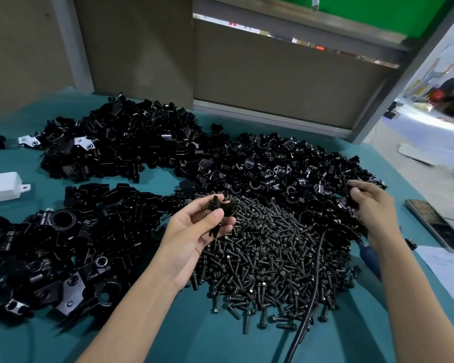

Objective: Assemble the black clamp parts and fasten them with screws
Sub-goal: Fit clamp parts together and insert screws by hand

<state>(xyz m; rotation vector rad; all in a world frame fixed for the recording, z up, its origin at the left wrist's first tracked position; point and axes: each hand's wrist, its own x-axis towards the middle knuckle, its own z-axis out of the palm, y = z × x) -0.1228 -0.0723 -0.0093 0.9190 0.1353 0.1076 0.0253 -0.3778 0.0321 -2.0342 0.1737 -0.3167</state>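
My left hand [197, 229] holds a black clamp part [220, 212] with a screw standing in it, thumb and fingers curled round it, above the left edge of a big heap of dark screws [273, 258]. My right hand [370, 203] reaches into the pile of small black half-clamp pieces [273, 166] at the right and its fingers pinch one black piece [351, 193] there. Further piles of black clamp parts lie at the back left [121, 142] and near left [63, 252].
The table has a teal cover [168, 331]. A black cable [309, 297] runs over the screws toward a blue-handled tool [370, 258] under my right forearm. A white box [3, 187] lies far left, a phone [438, 226] and paper [451, 268] at the right edge.
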